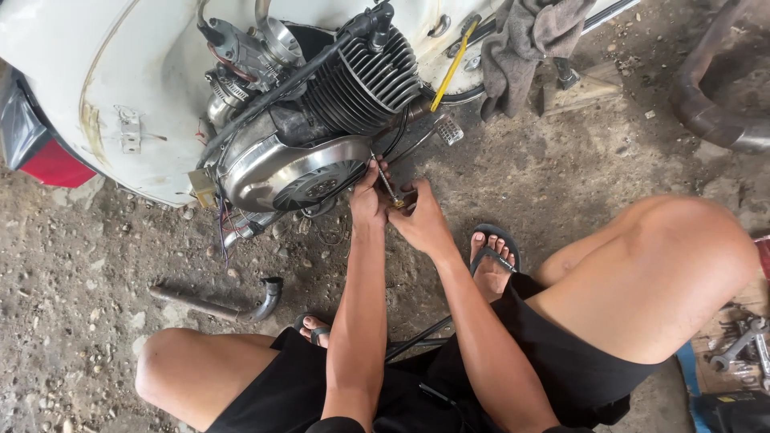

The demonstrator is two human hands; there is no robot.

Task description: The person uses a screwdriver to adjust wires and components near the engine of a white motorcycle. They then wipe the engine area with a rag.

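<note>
Person is squatting on gritty concrete floor (96, 265), w/ both hands meeting just below-right of the engine (321, 120) of a white scooter (120, 72).

Left hand (367, 200) is reaching up to the lower right edge of the engine's round silver fan cover (297, 172), fingers curled together around the upper part of a thin metal rod (386, 183); looks like a pinch on the shaft, though fingertips are partly hidden. Right hand (419, 220) is sitting just right of the left, touching it, fingers closing on the rod's lower end where a small brass-coloured fitting (399, 204) is showing. Rod is slanting, top end toward the engine, bottom end in the right hand.

Rel. to engine: black finned cylinder (365, 80) is forming its upper right part; yellow-handled tool (453, 64) is leaning just right of the cylinder; grey rag (529, 40) is hanging farther right. Bent pipe piece (224, 305) is lying on the floor below-left of engine. Red tail part (52, 164) is at far left. Spanners (742, 349) are lying well apart, far lower right, beyond the person's right knee (682, 256). Foot in a black flip-flop (491, 261) is resting just below-right of the hands.
</note>
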